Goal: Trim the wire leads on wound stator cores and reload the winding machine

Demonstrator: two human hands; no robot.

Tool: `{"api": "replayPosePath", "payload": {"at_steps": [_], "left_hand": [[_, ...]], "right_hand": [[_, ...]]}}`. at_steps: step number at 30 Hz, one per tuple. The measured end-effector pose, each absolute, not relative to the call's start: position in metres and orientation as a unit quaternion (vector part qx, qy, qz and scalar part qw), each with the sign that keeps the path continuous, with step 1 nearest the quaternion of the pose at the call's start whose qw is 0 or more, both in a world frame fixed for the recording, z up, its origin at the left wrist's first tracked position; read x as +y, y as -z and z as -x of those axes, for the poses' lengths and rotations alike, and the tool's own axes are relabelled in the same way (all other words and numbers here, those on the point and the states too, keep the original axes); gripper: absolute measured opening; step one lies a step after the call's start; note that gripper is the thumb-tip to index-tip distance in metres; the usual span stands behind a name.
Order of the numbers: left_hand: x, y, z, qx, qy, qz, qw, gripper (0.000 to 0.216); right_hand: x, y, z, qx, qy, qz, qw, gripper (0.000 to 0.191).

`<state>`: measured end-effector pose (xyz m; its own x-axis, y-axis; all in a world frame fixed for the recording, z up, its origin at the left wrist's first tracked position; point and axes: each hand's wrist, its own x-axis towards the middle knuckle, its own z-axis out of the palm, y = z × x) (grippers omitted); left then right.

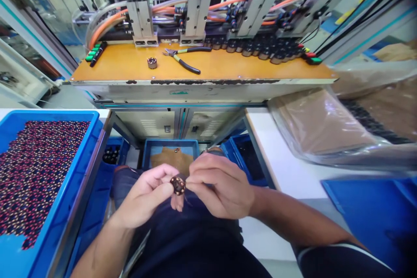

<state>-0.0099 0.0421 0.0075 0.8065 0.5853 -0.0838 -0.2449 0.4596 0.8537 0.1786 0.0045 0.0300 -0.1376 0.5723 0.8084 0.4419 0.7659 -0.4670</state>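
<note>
Over my lap, my left hand (151, 195) pinches a small ring-shaped stator (177, 185) with dark and copper-coloured segments around its open middle. Thumb and fingers grip its left side and underside. My right hand (220, 184) is closed, with thumb and forefinger pressed together at the ring's right edge. Whatever lies between those fingertips is too small to make out. A similar round part (152, 63) stands alone on the orange worktop (117, 65). Cutting pliers (182, 58) with black and yellow handles lie open to its right.
A blue tray (97, 117) at left holds many small parts (45, 173). Rows of dark round parts (257, 47) stand under the machine's metal columns (195, 17). A marker (98, 54) lies at the worktop's left. Plastic-covered cardboard (309, 117) is on the right table (270, 139); a blue bin (171, 142) is below.
</note>
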Motion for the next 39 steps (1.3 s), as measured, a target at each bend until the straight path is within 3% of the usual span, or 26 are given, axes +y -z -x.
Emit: {"api": "replayPosePath", "payload": {"at_steps": [2, 14, 18, 21, 24, 27, 31, 35, 39], "left_hand": [[0.04, -0.008, 0.01, 0.191, -0.294, -0.467, 0.812, 0.018], [0.033, -0.016, 0.0, 0.21, -0.519, -0.543, 0.626, 0.025], [0.034, -0.012, 0.0, 0.198, -0.542, -0.536, 0.616, 0.037], [0.034, -0.01, 0.001, 0.199, -0.539, -0.529, 0.625, 0.049], [0.035, -0.009, 0.003, 0.2, -0.534, -0.506, 0.647, 0.062], [0.038, -0.006, 0.006, 0.189, -0.525, -0.508, 0.656, 0.048], [0.041, -0.001, 0.009, 0.172, -0.521, -0.514, 0.659, 0.033], [0.039, -0.003, 0.009, 0.188, -0.511, -0.497, 0.676, 0.03], [0.044, -0.008, 0.002, 0.201, -0.503, -0.443, 0.715, 0.009]], "right_hand": [[0.003, -0.03, -0.18, -0.749, -0.05, 0.353, 0.558, 0.007], [-0.004, -0.035, -0.168, -0.691, -0.114, 0.417, 0.579, 0.009], [-0.006, -0.04, -0.161, -0.595, -0.298, 0.443, 0.6, 0.012], [-0.005, -0.043, -0.158, -0.509, -0.492, 0.428, 0.562, 0.018], [-0.004, -0.042, -0.158, -0.441, -0.598, 0.411, 0.528, 0.019], [-0.002, -0.039, -0.157, -0.407, -0.643, 0.406, 0.507, 0.021], [0.002, -0.034, -0.154, -0.39, -0.675, 0.396, 0.485, 0.022], [0.005, -0.023, -0.148, -0.437, -0.655, 0.322, 0.525, 0.024], [0.008, -0.014, -0.144, -0.538, -0.49, 0.332, 0.601, 0.019]]}}
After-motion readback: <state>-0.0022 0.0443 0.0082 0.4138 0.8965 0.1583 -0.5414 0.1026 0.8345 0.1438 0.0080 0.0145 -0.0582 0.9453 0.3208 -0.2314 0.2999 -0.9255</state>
